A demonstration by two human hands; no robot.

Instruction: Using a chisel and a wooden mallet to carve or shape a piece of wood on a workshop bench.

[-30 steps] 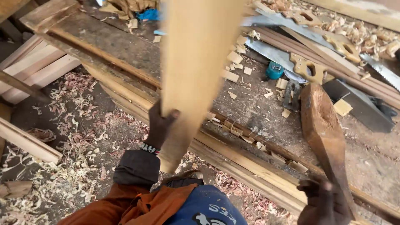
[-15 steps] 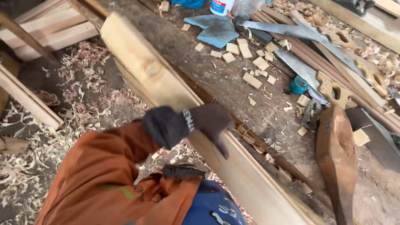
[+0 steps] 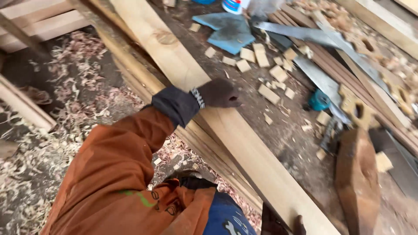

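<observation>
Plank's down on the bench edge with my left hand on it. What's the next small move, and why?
Probably slide the plank flat against the bench before letting go: the left hand rests on it mid-length, the right hand near its close end, and it lies along the bench's front edge.

Pale yellow plank (image 3: 244, 143), orange sleeve (image 3: 117, 174), dark brown wooden plane (image 3: 358, 182), blue-grey sheet (image 3: 228, 30)

The left hand (image 3: 220, 93) rests on a long pale plank (image 3: 204, 100) lying along the surface (image 3: 283, 139). The right hand (image 3: 283, 224) touches its near end, beside small wood blocks (image 3: 261, 65).
</observation>
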